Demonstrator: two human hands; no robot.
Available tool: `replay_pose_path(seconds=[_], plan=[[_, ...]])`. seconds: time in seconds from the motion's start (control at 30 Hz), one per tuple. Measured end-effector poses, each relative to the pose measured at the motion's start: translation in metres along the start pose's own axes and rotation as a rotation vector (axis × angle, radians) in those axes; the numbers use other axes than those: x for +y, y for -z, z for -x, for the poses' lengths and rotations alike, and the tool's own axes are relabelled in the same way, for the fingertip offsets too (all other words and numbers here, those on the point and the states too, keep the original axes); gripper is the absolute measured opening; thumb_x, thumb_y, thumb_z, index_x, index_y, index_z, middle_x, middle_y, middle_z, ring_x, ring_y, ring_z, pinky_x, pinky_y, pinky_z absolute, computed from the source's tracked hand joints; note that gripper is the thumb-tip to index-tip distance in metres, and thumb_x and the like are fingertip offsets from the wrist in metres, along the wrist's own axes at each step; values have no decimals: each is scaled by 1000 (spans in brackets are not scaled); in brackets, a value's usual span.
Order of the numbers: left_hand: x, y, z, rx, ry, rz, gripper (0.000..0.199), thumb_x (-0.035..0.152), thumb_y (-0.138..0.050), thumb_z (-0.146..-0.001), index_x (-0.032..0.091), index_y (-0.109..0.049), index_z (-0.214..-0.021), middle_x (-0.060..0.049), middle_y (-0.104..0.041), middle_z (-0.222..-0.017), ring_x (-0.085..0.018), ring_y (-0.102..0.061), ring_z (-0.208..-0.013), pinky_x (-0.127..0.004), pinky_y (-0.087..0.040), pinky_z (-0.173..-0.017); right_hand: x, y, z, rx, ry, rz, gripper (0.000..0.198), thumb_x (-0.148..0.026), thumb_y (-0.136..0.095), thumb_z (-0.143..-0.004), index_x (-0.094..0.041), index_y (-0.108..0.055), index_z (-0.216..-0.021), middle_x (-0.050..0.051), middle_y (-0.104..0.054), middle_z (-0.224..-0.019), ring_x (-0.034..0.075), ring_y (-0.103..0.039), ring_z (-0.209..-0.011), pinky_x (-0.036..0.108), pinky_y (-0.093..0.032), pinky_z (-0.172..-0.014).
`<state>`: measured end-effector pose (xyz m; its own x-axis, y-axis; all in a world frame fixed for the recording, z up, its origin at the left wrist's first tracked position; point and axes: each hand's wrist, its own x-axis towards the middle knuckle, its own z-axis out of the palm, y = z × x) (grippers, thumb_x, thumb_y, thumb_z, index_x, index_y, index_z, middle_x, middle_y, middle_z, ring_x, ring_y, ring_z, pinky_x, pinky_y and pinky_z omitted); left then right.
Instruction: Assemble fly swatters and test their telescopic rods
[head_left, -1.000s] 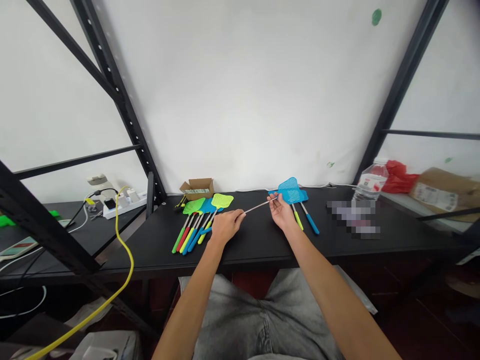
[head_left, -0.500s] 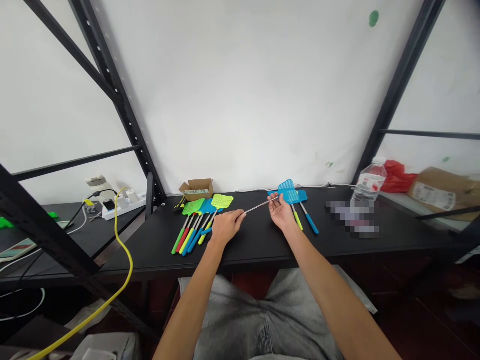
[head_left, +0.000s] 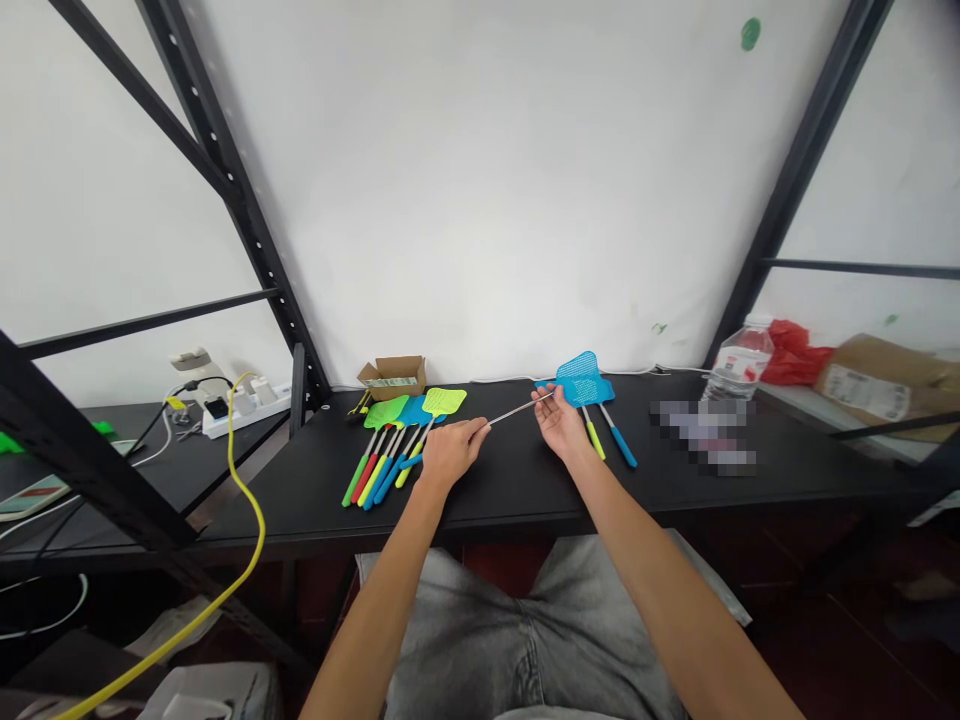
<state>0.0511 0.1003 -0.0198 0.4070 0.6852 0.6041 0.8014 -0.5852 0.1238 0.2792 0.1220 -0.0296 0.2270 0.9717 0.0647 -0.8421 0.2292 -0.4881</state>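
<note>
A blue fly swatter [head_left: 578, 372] with a thin metal rod is stretched between my two hands above the black table. My left hand [head_left: 452, 449] is closed around its handle end, the blue grip poking out on the left. Near the head, my right hand [head_left: 559, 418] pinches the rod with its fingertips. Beneath the held head lie a yellow-handled swatter [head_left: 595, 437] and a blue-handled swatter [head_left: 623, 444]. Left of my left hand, several fly swatters [head_left: 384, 465] with green, red, yellow and blue handles lie side by side, heads away from me.
A small open cardboard box [head_left: 393, 377] stands behind the left swatters. A plastic bottle [head_left: 739, 362] stands at the right, near a red bag [head_left: 796, 350] and a brown package [head_left: 889, 380]. A yellow cable [head_left: 247, 490] hangs past the power strip [head_left: 251, 410]; black rack posts flank the table.
The held swatter's head has turned, now showing its blue mesh more broadly and reaching slightly higher. Both hands stay almost where they were.
</note>
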Motion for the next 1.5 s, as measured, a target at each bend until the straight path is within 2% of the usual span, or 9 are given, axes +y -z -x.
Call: replay_pose_path(seconds=[0.27, 0.43, 0.57, 0.67, 0.8, 1.0, 1.13, 1.33, 1.5], plan=[[-1, -5, 0, 21, -24, -9, 42, 49, -35, -99, 27, -69, -111, -5, -74, -93, -18, -67, -87, -24, -40, -69, 5, -2, 4, -58, 14, 123, 11, -30, -70, -84, -19, -68, -83, 3, -74, -84, 15, -72, -84, 20, -58, -69], [1, -6, -1, 36, -14, -20, 41, 49, -34, -99, 29, -67, -113, -5, -74, -93, -18, -67, -85, -24, -39, -67, 15, -1, 4, -162, -16, 223, 17, -36, -72, -82, -20, -69, -88, 4, -74, -92, 17, -71, -88, 23, -57, -71], [4, -5, -2, 23, -9, -41, 41, 49, -32, -99, 31, -67, -113, -4, -74, -93, -18, -67, -84, -25, -35, -64, 22, -2, 8, -247, -71, 353, 23, -37, -74, -80, -21, -71, -96, 5, -74, -96, 15, -71, -83, 23, -56, -71], [5, -4, -2, 13, 6, -56, 41, 49, -32, -99, 32, -67, -112, -4, -74, -93, -18, -67, -84, -25, -34, -62, 26, -2, 9, -294, -100, 450, 25, -37, -77, -76, -18, -72, -91, 7, -74, -95, 16, -71, -80, 24, -56, -70], [7, -2, -2, -7, 19, -73, 42, 50, -32, -99, 33, -68, -112, -4, -74, -91, -18, -66, -83, -25, -33, -62, 26, -1, 7, -197, -7, 478, 25, -38, -79, -73, -17, -71, -82, 7, -75, -89, 14, -71, -75, 22, -54, -66], [10, 0, -5, -36, 7, -86, 43, 52, -30, -99, 33, -68, -110, -3, -74, -90, -18, -66, -81, -26, -31, -59, 21, -2, 3, -17, 154, 376, 23, -37, -78, -74, -16, -69, -77, 5, -74, -77, 11, -67, -64, 20, -54, -60], [8, 0, -4, -19, 11, -71, 44, 52, -30, -99, 33, -68, -109, -3, -74, -90, -18, -66, -81, -26, -30, -59, 19, -3, 4, -25, 130, 360, 23, -37, -78, -75, -17, -69, -79, 5, -73, -78, 12, -67, -65, 21, -54, -61], [2, 0, 0, 29, 63, -40, 41, 50, -34, -98, 32, -69, -110, -3, -74, -93, -18, -66, -82, -26, -34, -63, 12, -1, 6, -76, 70, 282, 25, -43, -73, -79, -24, -67, -94, 2, -74, -97, 13, -69, -75, 23, -55, -65], [4, -1, -1, 25, 61, -28, 40, 50, -35, -98, 32, -69, -110, -3, -74, -92, -18, -67, -82, -26, -35, -62, 4, 0, 9, -91, 5, 271, 41, -64, -48, -87, -27, -62, -99, 4, -71, -113, 16, -69, -77, 25, -55, -57]])
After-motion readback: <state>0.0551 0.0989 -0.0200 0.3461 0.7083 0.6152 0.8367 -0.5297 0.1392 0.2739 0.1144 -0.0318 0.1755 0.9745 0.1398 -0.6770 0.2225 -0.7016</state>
